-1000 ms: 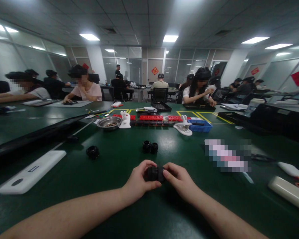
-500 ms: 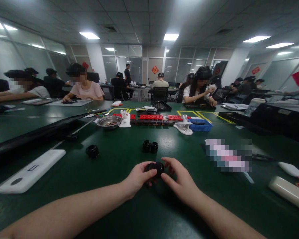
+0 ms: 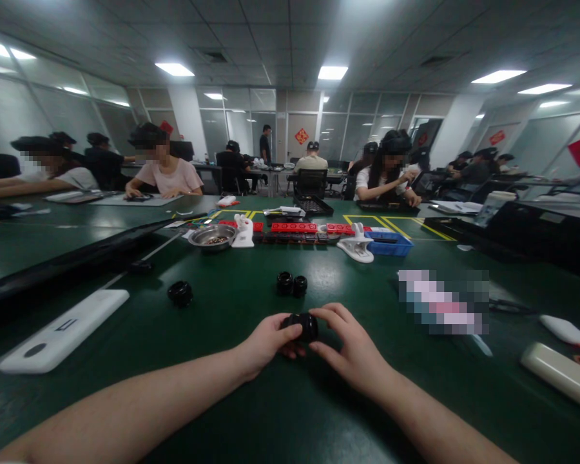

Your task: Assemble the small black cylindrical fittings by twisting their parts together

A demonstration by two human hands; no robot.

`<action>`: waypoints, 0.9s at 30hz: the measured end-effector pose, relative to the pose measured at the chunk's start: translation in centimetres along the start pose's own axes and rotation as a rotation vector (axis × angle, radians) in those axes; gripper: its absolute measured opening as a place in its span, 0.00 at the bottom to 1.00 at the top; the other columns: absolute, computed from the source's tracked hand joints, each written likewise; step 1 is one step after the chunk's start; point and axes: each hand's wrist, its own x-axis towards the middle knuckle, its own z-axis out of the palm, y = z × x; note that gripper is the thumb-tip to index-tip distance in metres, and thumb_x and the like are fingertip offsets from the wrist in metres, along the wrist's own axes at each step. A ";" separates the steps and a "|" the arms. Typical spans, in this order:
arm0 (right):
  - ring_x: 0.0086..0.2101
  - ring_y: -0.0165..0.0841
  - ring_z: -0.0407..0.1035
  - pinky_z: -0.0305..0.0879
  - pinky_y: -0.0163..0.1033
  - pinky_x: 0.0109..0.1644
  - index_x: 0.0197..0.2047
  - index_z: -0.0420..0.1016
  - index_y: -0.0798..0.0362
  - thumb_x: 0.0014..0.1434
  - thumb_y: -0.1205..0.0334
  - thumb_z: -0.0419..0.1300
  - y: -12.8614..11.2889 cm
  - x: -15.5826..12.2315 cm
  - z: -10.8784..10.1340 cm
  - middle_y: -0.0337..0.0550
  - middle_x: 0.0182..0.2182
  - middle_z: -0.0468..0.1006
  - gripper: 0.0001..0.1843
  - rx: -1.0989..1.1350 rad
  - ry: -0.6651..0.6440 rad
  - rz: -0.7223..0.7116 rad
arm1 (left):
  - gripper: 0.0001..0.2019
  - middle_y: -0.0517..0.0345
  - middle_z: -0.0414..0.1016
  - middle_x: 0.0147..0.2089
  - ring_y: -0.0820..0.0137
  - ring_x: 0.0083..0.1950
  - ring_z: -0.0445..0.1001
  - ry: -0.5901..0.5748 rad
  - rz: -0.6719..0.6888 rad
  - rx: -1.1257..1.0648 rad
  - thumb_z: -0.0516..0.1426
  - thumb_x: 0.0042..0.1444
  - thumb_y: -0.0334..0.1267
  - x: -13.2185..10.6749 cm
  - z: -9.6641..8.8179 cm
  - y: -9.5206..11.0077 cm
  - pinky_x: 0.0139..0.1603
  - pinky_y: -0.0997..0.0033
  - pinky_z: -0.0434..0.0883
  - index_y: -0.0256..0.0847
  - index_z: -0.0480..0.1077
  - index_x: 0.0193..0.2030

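My left hand (image 3: 269,339) is closed around a black, glossy cylindrical part (image 3: 307,327), with the thumb across its near side. It is held a little above the green table, lying roughly sideways. My right hand (image 3: 350,345) cups the part's right end, index fingertip at its upper edge and thumb close to its lower edge. Whether the thumb touches is hard to see. Two similar black ribbed parts, a left one (image 3: 285,283) and a right one (image 3: 299,286), stand side by side beyond my hands. Another black ribbed part (image 3: 180,293) lies farther left.
A white oblong device (image 3: 67,332) lies at left, by a long black strip (image 3: 77,261). Farther back are a metal bowl (image 3: 212,237), white clips (image 3: 356,245), red blocks (image 3: 294,227) and a blue tray (image 3: 389,244). A beige bar (image 3: 563,374) lies right. People sit across the table.
My right hand's fingers have shifted slightly left, closer around the end of the black part. My left hand keeps its hold. A standing person in the background has moved right.
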 end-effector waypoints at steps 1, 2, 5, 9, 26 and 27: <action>0.42 0.37 0.64 0.63 0.44 0.46 0.49 0.64 0.52 0.52 0.66 0.59 0.0 0.0 0.0 0.47 0.43 0.68 0.20 0.009 0.003 0.039 | 0.26 0.54 0.72 0.31 0.73 0.26 0.72 0.015 0.005 -0.006 0.64 0.40 0.50 0.0 0.0 0.0 0.25 0.77 0.64 0.32 0.66 0.40; 0.40 0.37 0.65 0.64 0.44 0.44 0.48 0.64 0.53 0.53 0.64 0.58 0.1 0.1 0.1 0.47 0.42 0.69 0.18 0.019 0.004 0.087 | 0.26 0.55 0.72 0.32 0.73 0.27 0.72 0.031 0.012 -0.009 0.64 0.40 0.49 0.0 0.0 0.0 0.25 0.78 0.64 0.33 0.66 0.41; 0.35 0.36 0.66 0.65 0.42 0.38 0.41 0.67 0.54 0.56 0.60 0.54 0.2 0.2 0.2 0.45 0.35 0.71 0.10 0.022 -0.014 0.194 | 0.28 0.54 0.72 0.35 0.72 0.29 0.72 0.056 0.035 0.014 0.66 0.38 0.46 -0.1 0.1 -0.1 0.26 0.77 0.64 0.34 0.65 0.44; 0.34 0.36 0.66 0.64 0.41 0.38 0.36 0.69 0.54 0.55 0.62 0.57 0.3 0.4 0.2 0.43 0.32 0.71 0.06 -0.021 -0.033 0.143 | 0.29 0.53 0.72 0.35 0.71 0.29 0.73 0.034 0.039 0.052 0.66 0.37 0.45 -0.1 0.1 -0.3 0.27 0.75 0.65 0.34 0.65 0.45; 0.32 0.34 0.65 0.63 0.39 0.35 0.32 0.70 0.54 0.58 0.59 0.53 0.3 0.5 0.3 0.43 0.30 0.70 0.09 -0.002 -0.043 0.194 | 0.27 0.52 0.72 0.38 0.73 0.27 0.73 0.042 0.021 0.042 0.65 0.41 0.42 0.0 0.0 -0.3 0.26 0.77 0.66 0.36 0.64 0.47; 0.31 0.34 0.65 0.63 0.38 0.35 0.32 0.70 0.54 0.58 0.60 0.53 0.3 0.5 0.3 0.42 0.30 0.70 0.08 0.000 -0.045 0.182 | 0.27 0.51 0.72 0.38 0.72 0.28 0.74 0.030 0.016 0.054 0.65 0.41 0.42 0.0 0.0 -0.3 0.26 0.76 0.66 0.36 0.64 0.47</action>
